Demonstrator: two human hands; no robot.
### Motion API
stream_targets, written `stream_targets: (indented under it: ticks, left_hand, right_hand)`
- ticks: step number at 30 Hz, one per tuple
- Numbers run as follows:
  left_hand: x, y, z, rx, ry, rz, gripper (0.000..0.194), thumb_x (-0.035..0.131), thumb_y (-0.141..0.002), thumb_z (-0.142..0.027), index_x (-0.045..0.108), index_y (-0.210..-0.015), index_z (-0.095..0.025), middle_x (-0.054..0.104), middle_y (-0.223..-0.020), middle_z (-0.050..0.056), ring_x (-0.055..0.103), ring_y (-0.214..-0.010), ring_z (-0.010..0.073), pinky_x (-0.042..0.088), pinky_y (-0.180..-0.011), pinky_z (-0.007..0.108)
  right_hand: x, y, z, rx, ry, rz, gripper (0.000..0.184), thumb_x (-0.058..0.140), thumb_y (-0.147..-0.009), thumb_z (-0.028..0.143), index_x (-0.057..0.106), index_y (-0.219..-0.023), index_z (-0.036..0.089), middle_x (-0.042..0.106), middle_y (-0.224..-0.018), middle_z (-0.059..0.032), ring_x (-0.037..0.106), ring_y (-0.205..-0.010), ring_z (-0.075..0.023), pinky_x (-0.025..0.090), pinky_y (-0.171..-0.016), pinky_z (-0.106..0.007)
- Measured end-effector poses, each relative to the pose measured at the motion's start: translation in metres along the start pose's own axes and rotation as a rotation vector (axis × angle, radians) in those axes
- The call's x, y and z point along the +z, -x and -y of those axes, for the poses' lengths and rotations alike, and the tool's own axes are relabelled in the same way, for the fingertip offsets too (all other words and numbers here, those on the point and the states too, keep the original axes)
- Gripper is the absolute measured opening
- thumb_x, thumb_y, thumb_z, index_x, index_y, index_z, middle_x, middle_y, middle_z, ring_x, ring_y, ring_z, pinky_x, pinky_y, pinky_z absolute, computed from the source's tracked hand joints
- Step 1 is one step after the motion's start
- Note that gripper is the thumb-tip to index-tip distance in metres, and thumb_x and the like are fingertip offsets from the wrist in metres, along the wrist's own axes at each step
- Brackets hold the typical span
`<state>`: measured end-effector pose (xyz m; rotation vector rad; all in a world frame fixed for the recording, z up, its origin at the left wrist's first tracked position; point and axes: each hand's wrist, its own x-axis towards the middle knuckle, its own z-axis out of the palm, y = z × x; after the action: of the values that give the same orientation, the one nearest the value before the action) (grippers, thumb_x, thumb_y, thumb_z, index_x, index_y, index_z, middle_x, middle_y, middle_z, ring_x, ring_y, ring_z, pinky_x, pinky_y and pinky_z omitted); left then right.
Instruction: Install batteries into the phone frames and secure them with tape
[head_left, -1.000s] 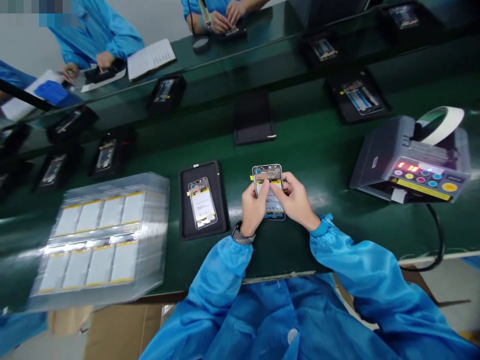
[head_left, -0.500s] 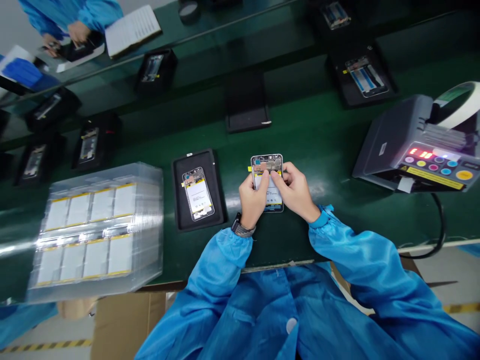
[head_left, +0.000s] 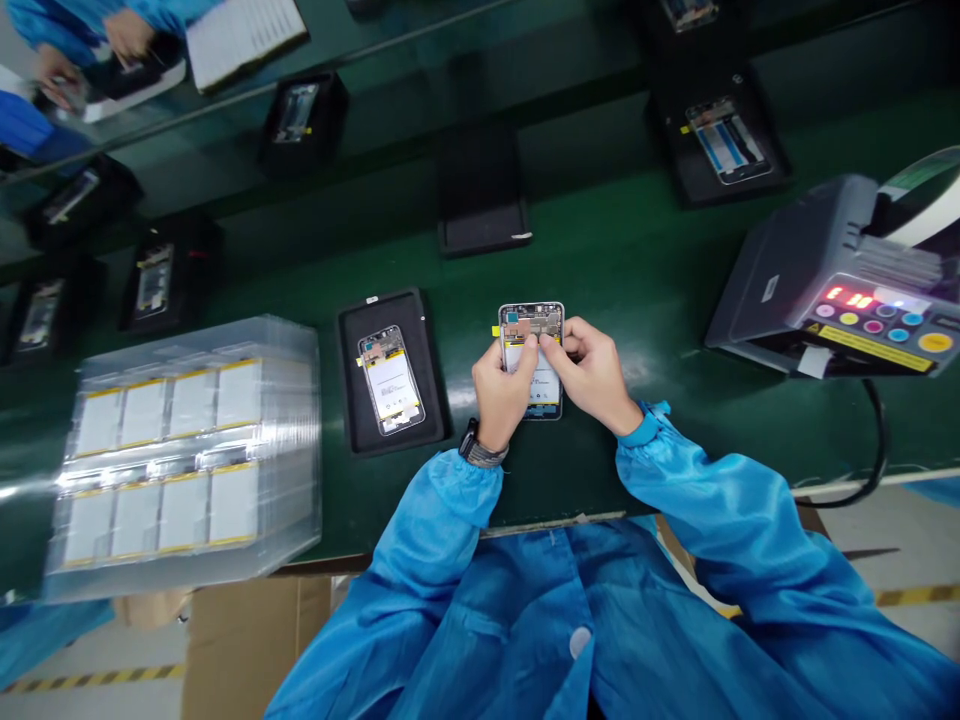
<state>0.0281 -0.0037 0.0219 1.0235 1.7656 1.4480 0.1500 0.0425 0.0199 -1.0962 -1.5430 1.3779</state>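
- Just left of the left hand (head_left: 501, 388), a narrow strip of green worktop (head_left: 660, 300) separates it from a black rectangular tray (head_left: 351, 400).
- Beyond that tray, a tall stack of clear plastic trays with white, yellow-edged sheets (head_left: 187, 460) blocks the way left.
- Right of the right hand (head_left: 592, 375), a wide band of worktop gives free passage up to a grey boxy tape dispenser (head_left: 795, 270), which stands in the way.
- A thin black cable (head_left: 874, 440) curves down from the dispenser over the worktop's near edge.
- Ahead of the hands, open worktop stretches to a second black rectangular tray (head_left: 480, 235).
- A silver phone frame (head_left: 531, 325) fills the space between the hands.
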Motion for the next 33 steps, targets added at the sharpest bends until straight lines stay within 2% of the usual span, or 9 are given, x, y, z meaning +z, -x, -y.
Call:
stream_targets:
  ticks: [9, 13, 20, 24, 28, 31, 33]
  left_hand:
    - [0.002, 0.0, -0.002, -0.033, 0.011, -0.002, 0.032, 0.071, -0.084, -0.043, 0.064, -0.069, -0.016, 0.058, -0.063, -0.001, 0.048, -0.06, 0.0123, 0.037, -0.056, 0.024]
    - [0.003, -0.001, 0.001, -0.076, 0.012, 0.005, 0.036, 0.073, -0.082, -0.047, 0.063, -0.066, -0.016, 0.056, -0.061, -0.001, 0.046, -0.058, 0.0119, 0.035, -0.053, 0.023]
    - [-0.004, -0.001, 0.001, -0.004, 0.088, 0.1, 0.036, 0.071, -0.088, -0.052, 0.072, -0.087, -0.016, 0.063, -0.073, 0.001, 0.051, -0.064, 0.013, 0.04, -0.059, 0.023]
    - [-0.006, 0.002, 0.001, 0.044, 0.072, 0.148, 0.035, 0.067, -0.092, -0.051, 0.071, -0.092, -0.017, 0.064, -0.075, 0.001, 0.054, -0.065, 0.0134, 0.041, -0.058, 0.023]
    - [-0.005, 0.001, 0.003, -0.009, 0.137, 0.186, 0.039, 0.073, -0.086, -0.053, 0.071, -0.102, -0.017, 0.072, -0.088, 0.004, 0.064, -0.074, 0.0164, 0.049, -0.065, 0.023]
    - [-0.005, -0.004, 0.007, -0.094, 0.219, 0.211, 0.047, 0.079, -0.079, -0.056, 0.07, -0.103, -0.016, 0.074, -0.092, 0.006, 0.068, -0.077, 0.0187, 0.054, -0.067, 0.026]
    - [-0.006, -0.007, 0.008, -0.167, 0.287, 0.199, 0.051, 0.08, -0.077, -0.059, 0.07, -0.103, -0.016, 0.075, -0.092, 0.007, 0.07, -0.076, 0.0191, 0.056, -0.066, 0.027]
  right_hand:
    - [0.003, 0.002, -0.002, -0.007, 0.029, -0.084, 0.041, 0.068, -0.089, 0.049, 0.041, -0.07, 0.023, 0.045, -0.057, 0.0037, 0.036, -0.053, -0.0111, 0.029, -0.05, -0.026]
    - [0.004, 0.001, -0.002, 0.035, -0.007, -0.102, 0.046, 0.072, -0.084, 0.052, 0.04, -0.068, 0.023, 0.045, -0.057, 0.0034, 0.037, -0.053, -0.0109, 0.03, -0.05, -0.025]
    - [0.0, 0.0, -0.003, 0.043, -0.042, -0.123, 0.049, 0.071, -0.085, 0.066, 0.049, -0.074, 0.024, 0.052, -0.063, 0.0007, 0.05, -0.06, -0.0152, 0.038, -0.051, -0.027]
    - [-0.002, -0.001, -0.004, 0.012, 0.007, -0.161, 0.049, 0.068, -0.086, 0.068, 0.05, -0.075, 0.024, 0.052, -0.062, 0.0011, 0.05, -0.059, -0.0148, 0.038, -0.051, -0.026]
    - [-0.002, -0.008, -0.005, -0.017, 0.047, -0.138, 0.05, 0.069, -0.087, 0.066, 0.048, -0.071, 0.023, 0.049, -0.056, 0.0041, 0.045, -0.052, -0.0117, 0.035, -0.048, -0.025]
    - [-0.015, -0.006, 0.005, 0.005, 0.073, -0.104, 0.045, 0.07, -0.087, 0.066, 0.058, -0.082, 0.022, 0.057, -0.058, 0.0036, 0.054, -0.054, -0.0133, 0.041, -0.051, -0.025]
    - [-0.036, 0.008, 0.02, 0.008, 0.087, -0.177, 0.042, 0.07, -0.088, 0.063, 0.062, -0.092, 0.022, 0.064, -0.064, 0.0009, 0.062, -0.06, -0.0158, 0.048, -0.056, -0.026]
